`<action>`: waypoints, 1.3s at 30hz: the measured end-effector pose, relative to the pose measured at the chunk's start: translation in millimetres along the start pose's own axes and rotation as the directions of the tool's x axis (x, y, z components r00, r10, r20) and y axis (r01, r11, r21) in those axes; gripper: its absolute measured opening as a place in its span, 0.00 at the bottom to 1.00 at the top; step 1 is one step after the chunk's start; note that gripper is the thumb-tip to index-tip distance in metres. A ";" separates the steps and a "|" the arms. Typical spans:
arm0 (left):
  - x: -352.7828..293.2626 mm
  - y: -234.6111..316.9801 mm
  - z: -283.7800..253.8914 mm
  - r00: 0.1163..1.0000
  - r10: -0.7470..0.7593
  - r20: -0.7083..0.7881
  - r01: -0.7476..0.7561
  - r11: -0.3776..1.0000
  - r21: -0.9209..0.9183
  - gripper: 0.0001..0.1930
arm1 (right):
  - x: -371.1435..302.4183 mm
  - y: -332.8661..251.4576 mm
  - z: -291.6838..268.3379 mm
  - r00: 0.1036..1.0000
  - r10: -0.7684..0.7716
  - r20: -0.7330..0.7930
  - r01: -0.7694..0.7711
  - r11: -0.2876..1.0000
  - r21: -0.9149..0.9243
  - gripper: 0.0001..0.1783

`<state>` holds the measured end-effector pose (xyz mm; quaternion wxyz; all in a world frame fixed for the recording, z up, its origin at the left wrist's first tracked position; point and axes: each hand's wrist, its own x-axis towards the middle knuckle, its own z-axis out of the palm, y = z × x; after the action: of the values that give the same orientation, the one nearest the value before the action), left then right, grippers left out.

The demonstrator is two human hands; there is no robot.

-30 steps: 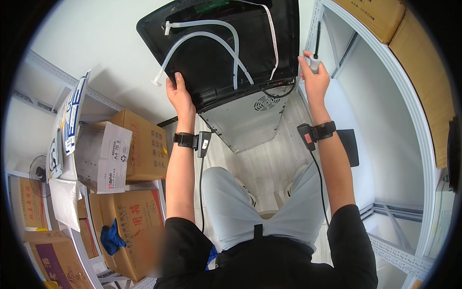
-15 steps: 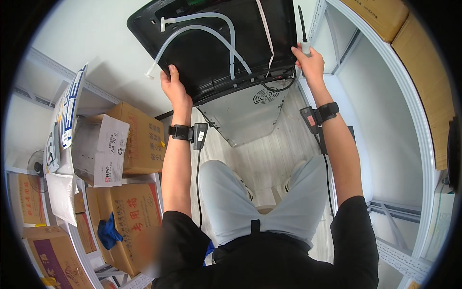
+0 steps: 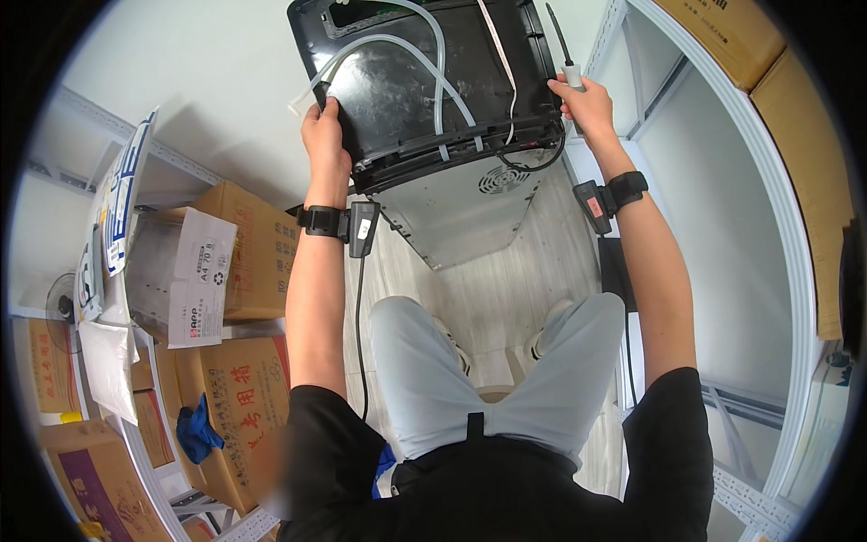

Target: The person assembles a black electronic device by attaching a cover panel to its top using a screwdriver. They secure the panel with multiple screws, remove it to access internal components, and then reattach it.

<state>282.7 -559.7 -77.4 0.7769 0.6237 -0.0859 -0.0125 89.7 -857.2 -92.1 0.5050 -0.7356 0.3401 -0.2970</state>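
A black plastic panel (image 3: 397, 99) stands tilted up at the top of a grey metal machine housing (image 3: 452, 212) on the floor. Two translucent hoses (image 3: 440, 68) and a thin white strip (image 3: 506, 59) run across its inner face. My left hand (image 3: 325, 135) grips the panel's left edge, thumb on the inner side. At the right edge, my right hand (image 3: 589, 104) has its fingers closed around a screwdriver (image 3: 572, 77) with a pale handle and dark shaft pointing up. A fingertip of that hand touches the panel's edge.
Cardboard boxes (image 3: 248, 244) and white packages (image 3: 108, 361) fill the shelving on the left. On the right stand a white metal rack (image 3: 786, 271) and more cartons (image 3: 795, 172). Black cables (image 3: 363, 334) hang from the wristbands on both my forearms.
The black panel's left edge has shifted right and its upper part has tilted. My left hand has moved up slightly with it; my right hand keeps the screwdriver and has barely moved.
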 end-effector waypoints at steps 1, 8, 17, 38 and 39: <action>1.3 -1.7 -0.4 1.000 -0.011 -0.004 0.011 1.000 0.018 0.13 | 2.9 1.3 -0.3 1.000 -0.009 0.014 0.010 1.000 -0.015 0.17; 14.2 -18.7 -12.1 0.993 -0.078 0.090 0.073 0.996 0.058 0.12 | 14.4 2.8 -1.7 0.993 0.000 0.119 0.009 0.997 -0.078 0.17; 21.4 -26.4 -18.0 0.980 -0.123 0.159 0.106 0.988 0.112 0.15 | 12.9 -2.5 -6.1 0.980 0.017 0.200 -0.012 1.000 -0.024 0.19; -57.1 -60.2 -45.3 0.988 0.109 0.108 -0.131 0.968 0.216 0.35 | -127.9 85.1 -13.9 0.978 0.178 0.111 -0.210 0.827 0.521 0.16; -66.0 -63.5 -45.3 0.989 0.099 0.107 -0.120 0.971 0.205 0.35 | -127.6 87.6 -11.2 0.976 0.178 0.122 -0.216 0.800 0.559 0.18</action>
<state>230.0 -521.6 -156.2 0.7007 0.6957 -0.1582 0.0096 -12.2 -783.8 -183.3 0.7400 -0.5209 0.2943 -0.3073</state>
